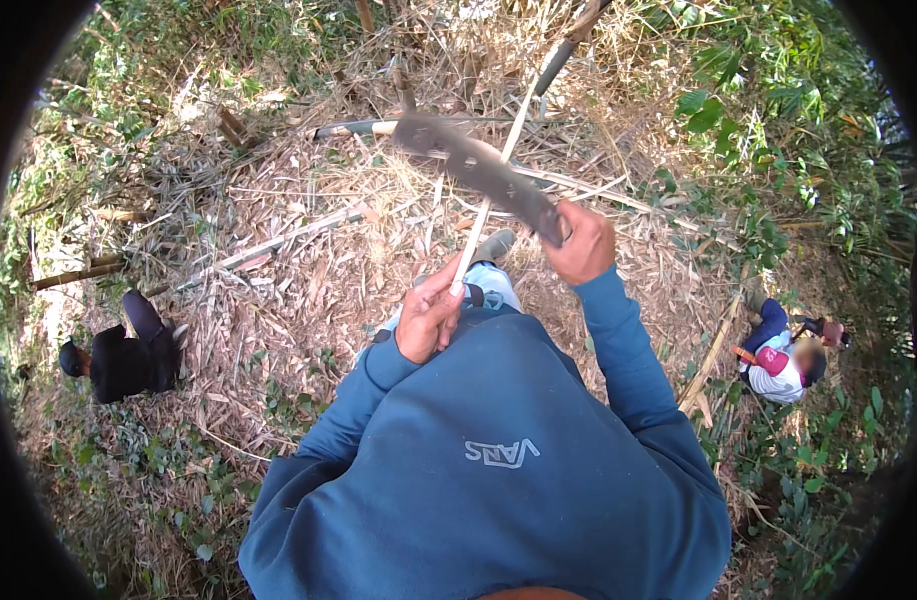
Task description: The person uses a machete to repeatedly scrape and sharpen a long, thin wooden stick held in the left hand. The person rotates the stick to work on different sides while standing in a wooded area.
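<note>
My left hand (429, 315) is closed around the lower end of a long, thin, pale bamboo strip (469, 250), held in front of my body. The strip slants up and away to the right. In my right hand (585, 243) is a machete (459, 160) with a broad dark blade, gripped at its near end; the handle is mostly hidden by the fingers. The blade points toward the upper left and crosses over the strip in this view. Motion smears its outline, and I cannot tell whether it touches the strip.
Dry leaves and split stalks (289, 238) cover the ground. A dark pole (569, 55) stands beyond the strip. One person in black (134, 355) is at the left; another in a white top (779, 375) sits at the right. Green undergrowth (714, 100) borders the right.
</note>
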Demonstrator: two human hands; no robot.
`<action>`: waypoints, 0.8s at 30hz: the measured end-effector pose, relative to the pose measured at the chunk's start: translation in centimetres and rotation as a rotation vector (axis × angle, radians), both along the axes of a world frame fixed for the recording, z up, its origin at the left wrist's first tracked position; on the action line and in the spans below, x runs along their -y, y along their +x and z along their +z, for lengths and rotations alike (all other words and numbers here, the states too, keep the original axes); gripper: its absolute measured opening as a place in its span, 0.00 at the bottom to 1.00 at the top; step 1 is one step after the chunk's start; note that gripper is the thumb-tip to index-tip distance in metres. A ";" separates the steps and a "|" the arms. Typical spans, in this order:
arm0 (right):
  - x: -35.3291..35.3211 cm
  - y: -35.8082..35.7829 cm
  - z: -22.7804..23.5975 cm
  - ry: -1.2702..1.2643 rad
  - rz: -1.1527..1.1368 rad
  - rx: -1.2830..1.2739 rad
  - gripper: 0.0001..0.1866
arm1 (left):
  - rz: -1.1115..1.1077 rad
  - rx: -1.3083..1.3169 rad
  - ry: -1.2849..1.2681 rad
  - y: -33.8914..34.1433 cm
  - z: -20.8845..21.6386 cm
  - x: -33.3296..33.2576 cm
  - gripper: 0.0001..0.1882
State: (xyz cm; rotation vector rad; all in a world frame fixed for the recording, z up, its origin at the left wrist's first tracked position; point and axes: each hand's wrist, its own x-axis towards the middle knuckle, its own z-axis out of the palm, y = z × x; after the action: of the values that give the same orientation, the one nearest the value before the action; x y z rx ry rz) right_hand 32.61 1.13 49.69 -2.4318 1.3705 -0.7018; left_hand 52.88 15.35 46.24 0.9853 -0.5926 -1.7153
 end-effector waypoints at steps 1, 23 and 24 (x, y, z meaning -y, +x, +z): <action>-0.3 0.1 0.4 -0.053 0.111 -0.061 0.18 | 0.007 -0.031 0.029 -0.1 -0.5 -0.1 0.27; -0.8 2.4 -0.5 0.077 -0.123 0.013 0.14 | -0.076 -0.519 0.033 0.9 0.1 0.5 0.27; -0.7 1.9 -0.8 0.081 -0.126 -0.014 0.15 | -0.084 -0.514 0.031 1.0 0.2 0.6 0.27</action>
State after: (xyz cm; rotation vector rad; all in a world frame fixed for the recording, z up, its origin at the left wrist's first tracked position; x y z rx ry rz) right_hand 34.48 1.78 48.85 -2.3086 1.5377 -0.6452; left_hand 53.87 14.71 46.46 0.5086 -0.2729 -1.9596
